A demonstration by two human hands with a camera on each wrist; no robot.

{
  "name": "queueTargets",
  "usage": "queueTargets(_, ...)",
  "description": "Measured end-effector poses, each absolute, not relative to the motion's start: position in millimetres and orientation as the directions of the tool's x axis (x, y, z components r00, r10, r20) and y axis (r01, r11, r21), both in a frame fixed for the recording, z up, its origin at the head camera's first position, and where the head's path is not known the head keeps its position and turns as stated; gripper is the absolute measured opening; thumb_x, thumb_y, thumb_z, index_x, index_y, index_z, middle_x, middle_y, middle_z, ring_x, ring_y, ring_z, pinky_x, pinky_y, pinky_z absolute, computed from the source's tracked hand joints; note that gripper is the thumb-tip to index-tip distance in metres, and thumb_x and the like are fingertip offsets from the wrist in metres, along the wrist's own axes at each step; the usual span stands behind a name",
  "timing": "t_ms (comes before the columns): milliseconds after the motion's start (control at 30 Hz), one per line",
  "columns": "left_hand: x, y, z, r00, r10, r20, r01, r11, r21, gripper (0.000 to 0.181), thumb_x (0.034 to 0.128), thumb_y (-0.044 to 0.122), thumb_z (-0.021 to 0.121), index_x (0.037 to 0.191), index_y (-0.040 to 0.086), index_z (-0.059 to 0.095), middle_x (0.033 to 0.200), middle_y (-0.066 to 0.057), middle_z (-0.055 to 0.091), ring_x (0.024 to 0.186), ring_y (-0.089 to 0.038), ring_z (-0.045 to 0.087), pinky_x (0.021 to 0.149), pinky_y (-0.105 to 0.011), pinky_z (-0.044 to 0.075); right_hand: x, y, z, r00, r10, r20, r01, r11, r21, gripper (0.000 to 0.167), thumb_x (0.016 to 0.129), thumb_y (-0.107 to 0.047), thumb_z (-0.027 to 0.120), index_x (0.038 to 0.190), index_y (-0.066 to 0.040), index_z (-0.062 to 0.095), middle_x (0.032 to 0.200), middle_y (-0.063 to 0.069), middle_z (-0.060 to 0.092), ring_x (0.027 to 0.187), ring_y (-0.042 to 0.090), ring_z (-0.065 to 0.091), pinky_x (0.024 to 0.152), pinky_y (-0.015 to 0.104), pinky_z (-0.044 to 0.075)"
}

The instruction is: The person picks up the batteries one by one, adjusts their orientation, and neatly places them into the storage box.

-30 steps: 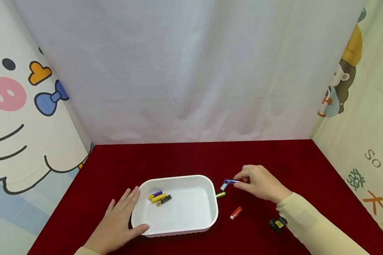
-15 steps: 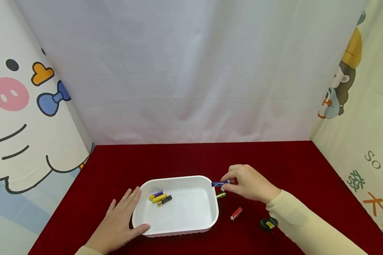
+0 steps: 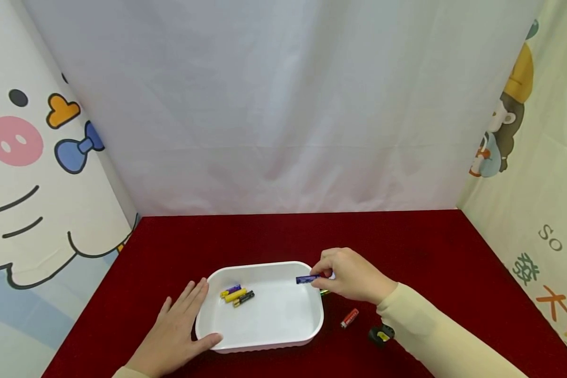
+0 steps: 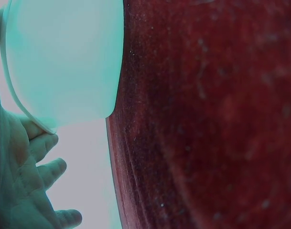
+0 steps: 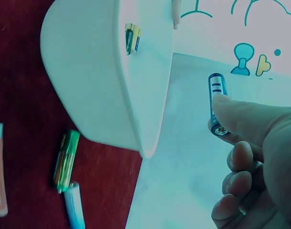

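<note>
My right hand (image 3: 354, 275) pinches a dark blue battery (image 3: 306, 279) between thumb and fingers, over the right end of a white tray (image 3: 269, 331). In the right wrist view the battery (image 5: 215, 85) stands out past the thumb, with the other fingers curled beneath. Flat against the tray's left end rests my left hand (image 3: 172, 328), fingers straight and thumb at the near rim. Inside the tray, at the left, three batteries lie side by side: a purple-and-yellow one (image 3: 231, 291), a yellow one (image 3: 236, 295) and a black one (image 3: 243, 298).
Right of the tray a red battery (image 3: 349, 318) lies on the dark red tabletop (image 3: 245, 236). Close to the tray's right end lie a green battery (image 5: 67, 160) and a pale blue one (image 5: 74, 205), both partly or wholly hidden by my hand in the head view. Curtains enclose the table.
My right hand has moved left with the dark blue battery, from beyond the tray's right side to above its right end. The left hand has stayed in place.
</note>
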State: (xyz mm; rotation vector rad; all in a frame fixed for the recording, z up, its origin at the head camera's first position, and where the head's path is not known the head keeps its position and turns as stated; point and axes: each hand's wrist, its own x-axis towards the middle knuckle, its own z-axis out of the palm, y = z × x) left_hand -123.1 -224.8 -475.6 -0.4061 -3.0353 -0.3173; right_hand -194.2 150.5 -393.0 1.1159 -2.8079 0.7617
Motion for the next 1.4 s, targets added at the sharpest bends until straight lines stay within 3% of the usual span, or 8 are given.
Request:
queueTargets(267, -123, -222, -476, -0.960, 0.262, 0.095, 0.276, 0.941, 0.196, 0.106, 0.0750, 0.080, 0.051, 0.153, 0.013, 0.027, 0.157, -0.004, 0.026, 0.143, -0.031, 0.025, 0.102, -0.072, 0.022, -194, 130, -396, -0.733, -0.658, 0.173, -0.660, 0.627, -0.414, 0.011, 0.084, -0.026, 0.075, 0.092, -0.019, 0.077, 0.069, -0.015, 0.049, 0.064, 0.004, 0.046, 0.054, 0.021, 0.042)
queueTargets(667, -124, -222, -476, -0.962, 0.262, 0.075, 0.271, 0.944, 0.190, 0.107, 0.0745, 0.080, 0.053, 0.154, 0.013, 0.025, 0.157, -0.005, 0.025, 0.143, -0.032, 0.024, 0.102, -0.073, 0.021, -202, 90, -397, -0.713, -0.698, 0.068, -0.658, 0.632, -0.410, 0.014, 0.086, -0.030, 0.073, 0.095, -0.021, 0.077, 0.072, -0.013, 0.051, 0.069, 0.006, 0.047, 0.059, 0.021, 0.041)
queueTargets(1100, -123, -226, -476, -0.960, 0.268, 0.076, 0.278, 0.940, 0.197, 0.108, 0.0738, 0.080, 0.053, 0.154, 0.015, 0.022, 0.157, -0.006, 0.027, 0.142, -0.033, 0.024, 0.100, -0.075, 0.022, -222, 28, -407, -0.630, -0.776, 0.013, -0.734, 0.590, -0.337, 0.017, 0.087, -0.031, 0.072, 0.100, -0.021, 0.077, 0.073, -0.013, 0.054, 0.069, 0.002, 0.047, 0.060, 0.015, 0.040)
queueTargets(1400, -122, -229, -478, -0.949, 0.291, 0.122, 0.314, 0.917, 0.247, 0.105, 0.0761, 0.077, 0.055, 0.155, 0.018, 0.018, 0.158, -0.002, 0.022, 0.144, -0.030, 0.021, 0.100, -0.073, 0.023, -224, -10, -418, -0.592, -0.804, -0.062, -0.765, 0.585, -0.269, 0.015, 0.084, -0.035, 0.074, 0.094, -0.024, 0.078, 0.077, -0.017, 0.063, 0.067, -0.001, 0.050, 0.061, 0.014, 0.041)
